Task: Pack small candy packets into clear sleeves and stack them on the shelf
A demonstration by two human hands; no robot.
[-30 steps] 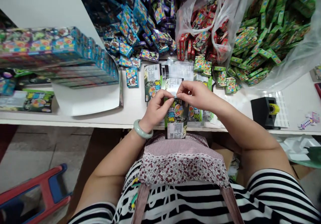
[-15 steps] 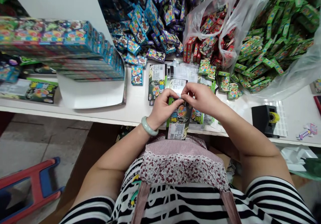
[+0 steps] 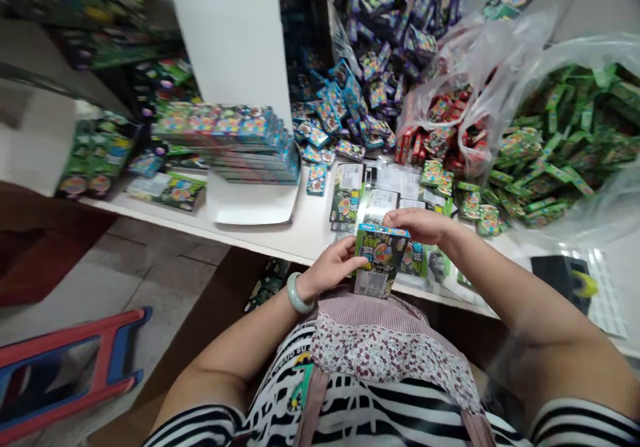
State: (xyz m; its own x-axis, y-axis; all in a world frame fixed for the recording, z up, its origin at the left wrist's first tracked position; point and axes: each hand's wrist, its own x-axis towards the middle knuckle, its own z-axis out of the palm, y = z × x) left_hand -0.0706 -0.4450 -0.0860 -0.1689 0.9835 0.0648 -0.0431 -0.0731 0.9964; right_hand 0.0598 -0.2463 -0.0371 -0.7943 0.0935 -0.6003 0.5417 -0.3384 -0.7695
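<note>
A black printed packet [image 3: 381,263] is upright in front of my apron, with a row of small boxes in blue and other colours along its top. My left hand [image 3: 334,267] grips its left side, thumb across the front, a pale green bangle on the wrist. At the top right corner, my right hand [image 3: 420,225] is closed on the packet, its fingers bent over behind the top edge and partly hidden. Flat black printed packets [image 3: 347,197] lie on the table just beyond, along with a few small green boxes [image 3: 434,175].
Piled small boxes lie at the back: purple [image 3: 395,33], blue [image 3: 333,103], red in a plastic bag [image 3: 450,110] and green in clear plastic [image 3: 560,147]. Stacked box rows [image 3: 245,143] stand left. A tape dispenser [image 3: 560,277] sits right. A red and blue stool [image 3: 95,360] is below left.
The packet now shows small boxes in its top and faces me more upright. My hands have parted from their pinch at its top edge, the left going lower. The view has swung left.
</note>
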